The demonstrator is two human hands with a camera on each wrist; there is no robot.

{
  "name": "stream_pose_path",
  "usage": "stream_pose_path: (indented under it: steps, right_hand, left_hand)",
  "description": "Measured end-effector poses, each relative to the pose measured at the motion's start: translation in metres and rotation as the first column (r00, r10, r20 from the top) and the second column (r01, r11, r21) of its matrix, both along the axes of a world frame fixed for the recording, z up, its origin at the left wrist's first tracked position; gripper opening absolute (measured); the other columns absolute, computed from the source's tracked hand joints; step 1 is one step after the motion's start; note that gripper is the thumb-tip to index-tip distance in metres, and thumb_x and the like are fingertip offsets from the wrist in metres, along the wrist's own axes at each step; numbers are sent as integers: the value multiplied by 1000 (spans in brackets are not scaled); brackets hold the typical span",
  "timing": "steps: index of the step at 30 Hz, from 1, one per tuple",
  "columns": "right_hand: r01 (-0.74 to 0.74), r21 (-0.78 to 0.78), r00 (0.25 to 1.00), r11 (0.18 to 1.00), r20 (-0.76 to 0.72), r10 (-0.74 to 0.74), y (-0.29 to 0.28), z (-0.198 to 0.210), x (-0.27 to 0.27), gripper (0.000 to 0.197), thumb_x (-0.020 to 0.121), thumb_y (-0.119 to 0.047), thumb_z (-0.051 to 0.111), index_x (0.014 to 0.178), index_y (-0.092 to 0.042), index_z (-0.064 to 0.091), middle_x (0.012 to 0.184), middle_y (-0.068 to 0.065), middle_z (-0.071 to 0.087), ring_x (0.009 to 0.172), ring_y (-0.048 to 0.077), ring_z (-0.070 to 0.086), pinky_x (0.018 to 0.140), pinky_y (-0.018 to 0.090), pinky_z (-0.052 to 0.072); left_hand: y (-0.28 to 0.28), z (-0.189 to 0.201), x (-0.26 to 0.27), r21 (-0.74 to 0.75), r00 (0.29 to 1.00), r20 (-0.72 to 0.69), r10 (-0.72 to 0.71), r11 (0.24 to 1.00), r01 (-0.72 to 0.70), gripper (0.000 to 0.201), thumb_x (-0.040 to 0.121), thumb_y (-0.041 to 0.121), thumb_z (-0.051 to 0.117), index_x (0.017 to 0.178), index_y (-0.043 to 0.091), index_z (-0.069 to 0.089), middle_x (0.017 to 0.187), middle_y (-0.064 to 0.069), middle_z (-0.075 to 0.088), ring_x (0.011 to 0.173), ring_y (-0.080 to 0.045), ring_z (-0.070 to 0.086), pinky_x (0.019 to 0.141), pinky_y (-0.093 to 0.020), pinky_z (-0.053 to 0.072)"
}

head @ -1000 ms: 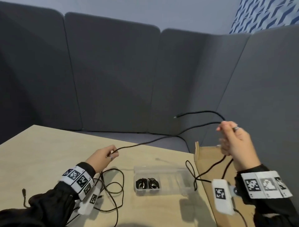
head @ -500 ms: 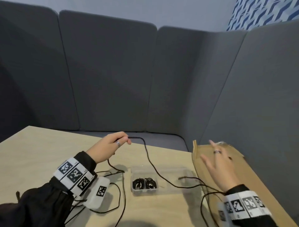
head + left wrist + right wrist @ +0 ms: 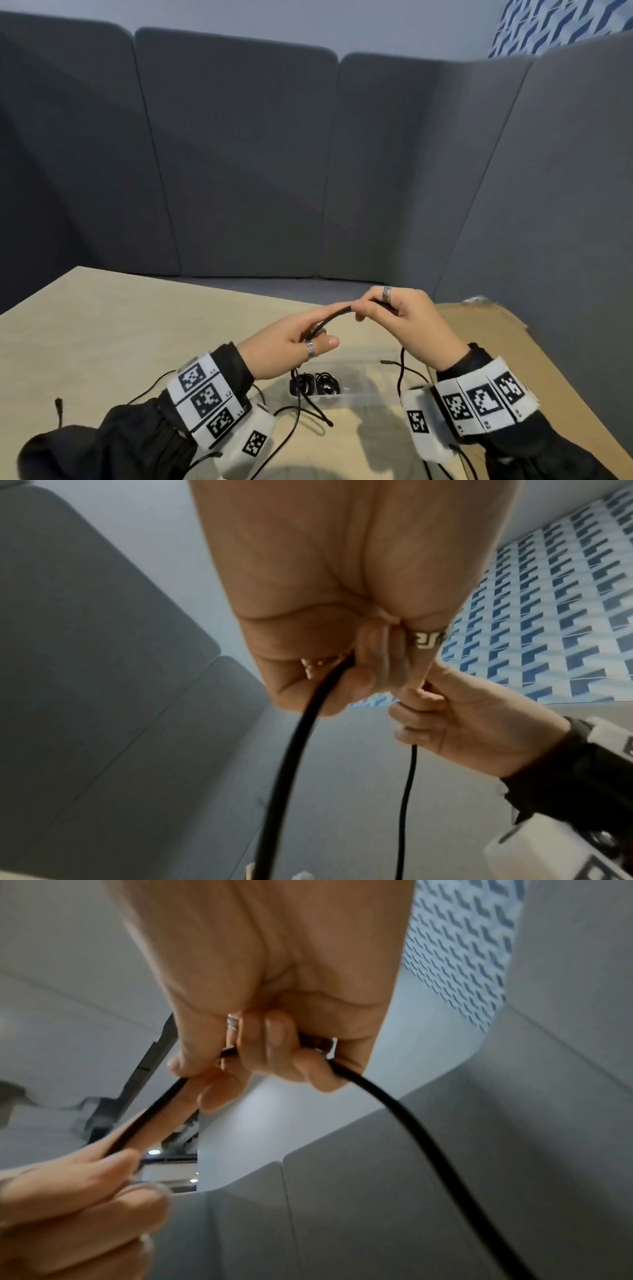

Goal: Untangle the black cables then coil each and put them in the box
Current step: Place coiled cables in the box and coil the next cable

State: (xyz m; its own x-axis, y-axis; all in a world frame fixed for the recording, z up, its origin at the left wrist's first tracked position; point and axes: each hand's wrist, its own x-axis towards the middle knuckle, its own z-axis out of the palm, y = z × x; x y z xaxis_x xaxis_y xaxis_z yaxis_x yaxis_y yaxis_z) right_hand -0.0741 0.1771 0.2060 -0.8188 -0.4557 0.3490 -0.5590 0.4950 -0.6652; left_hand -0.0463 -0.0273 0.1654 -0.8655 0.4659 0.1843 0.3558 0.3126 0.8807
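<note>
Facing grey padded booth panels (image 3: 239, 154) beyond a pale wooden table (image 3: 102, 325), with a blue patterned wall (image 3: 561, 27) peeking in above the panels at the upper right.

Holding one black cable (image 3: 337, 312) in the air above the middle of the table, both hands being close together, fingertips almost meeting. Gripping it with the left hand (image 3: 287, 337), fingers curled round the strand and thumb sticking out to the right, the rest dropping from under that palm toward the tabletop. Clamping the same strand with the right hand (image 3: 407, 318), fingers folded over it, a ring (image 3: 387, 294) showing on one finger, a further length trailing down from this fist toward the near right part of the table. Arching the short stretch between the two grips slightly upward.

Lying directly beneath the hands, near the middle of the table: clear plastic box (image 3: 359, 387), already containing two small black coils (image 3: 315, 383) at its left end. Sprawling loose on the near side of the box and toward the near left corner: more cable loops (image 3: 294, 421), with one plug end (image 3: 59, 404) resting apart, close to the left edge. Covering the right edge of the table: flat brown cardboard (image 3: 496, 342).

Wearing black sleeves (image 3: 120, 442) and white marker bands (image 3: 205, 397) on both wrists.
</note>
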Motion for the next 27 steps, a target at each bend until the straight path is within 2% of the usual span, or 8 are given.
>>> stream_pose_path:
  steps: [4,7,14,17,19,22,25,27]
  right_hand:
    - [338,-155,924,928,-134,-359,33,4,-11,29,88,-32,60,61,-22,60,61,0,61,57,10,49,58,14,36]
    - [523,-221,826,823,-105,-554,78,7,-20,29,91,-33,55,67,-18,61,68,7,63,66,17,54,63,20,38]
    - [794,-12,607,608,-57,-793,150,-30,-23,38,91,-46,46,75,-13,59,79,21,63,76,33,50,69,34,34]
    - [862,167,500,479,-116,-858,164,-41,-27,42,93,-46,42,98,-10,64,102,23,61,93,38,50,83,43,42]
    - [818,300,555,491,-186,-810,142,-46,-29,43,90,-44,52,126,-22,55,124,18,51,117,39,41,98,51,37]
    - [465,444,872,766,-79,-483,78,-56,-20,78,77,-65,57,143,-39,25,145,-1,32,139,22,19,110,44,21]
    - [91,351,989,932,78,-126,26,-73,-9,46,69,-86,28,107,-64,40,134,-24,40,135,2,25,114,47,16]
    - [72,20,990,997,120,-74,12,-70,-5,32,89,-63,35,75,-40,54,90,-15,67,96,4,58,98,46,38]
  left_hand:
    - [-26,-43,-13,-66,980,98,175,983,-169,13,91,33,51,95,30,63,60,12,43,53,-2,36,54,-20,35]
    - [-56,-83,-16,-292,949,189,254,937,-192,31,95,30,44,68,35,59,58,11,40,55,-6,37,58,-25,35]
    - [-76,-78,-22,-186,902,290,320,943,-275,22,94,21,52,74,14,59,57,3,42,52,-10,38,54,-19,36]
    - [-75,-65,-21,-227,909,261,324,936,-269,22,96,23,48,84,17,66,59,4,39,56,-12,35,51,-18,34]
    - [-63,-53,-20,-234,922,191,337,928,-291,23,96,26,46,88,17,66,61,3,35,55,-9,34,48,-16,32]
    - [-30,-30,-20,-101,951,110,288,955,-278,24,97,21,45,89,12,66,61,3,34,45,-2,30,44,-12,25]
    - [-5,-8,-13,104,962,185,202,969,-224,25,95,30,47,90,15,66,59,6,35,51,-7,28,47,-16,26]
    - [1,2,-8,318,947,317,49,935,-155,27,88,31,48,99,11,65,52,8,35,50,-8,27,51,-18,32]
